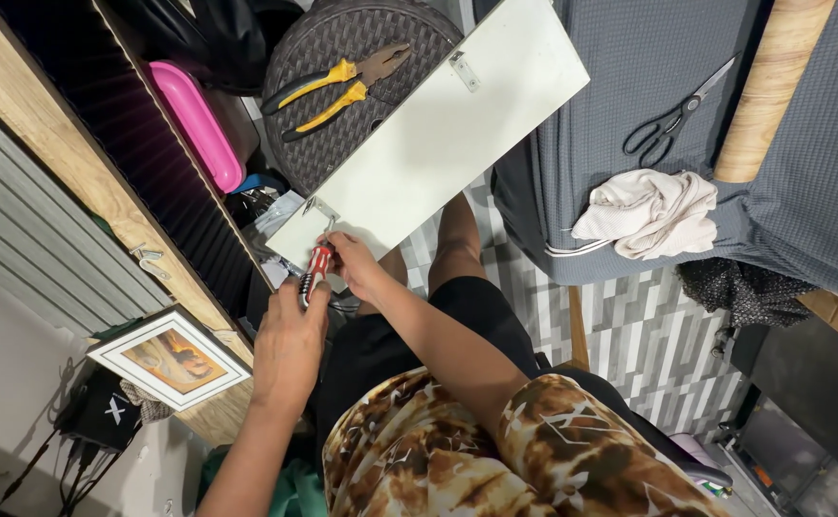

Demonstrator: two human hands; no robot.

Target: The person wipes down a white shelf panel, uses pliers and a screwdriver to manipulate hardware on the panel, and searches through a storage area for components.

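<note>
I see the screwdriver [316,271] left of frame centre, its long axis running up-right toward the bracket [321,209] at the white panel's [438,134] lower-left corner. My left hand [290,349] grips the handle from below; my right hand [354,263] pinches the shaft, nearer the bracket.

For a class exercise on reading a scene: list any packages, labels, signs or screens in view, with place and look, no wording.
Framed picture: lower left, leaning by the wooden shelf; white rectangular frame, orange-brown image.
Black box: below the picture; dark, with a white cross mark.
No screens or signs show.
</note>
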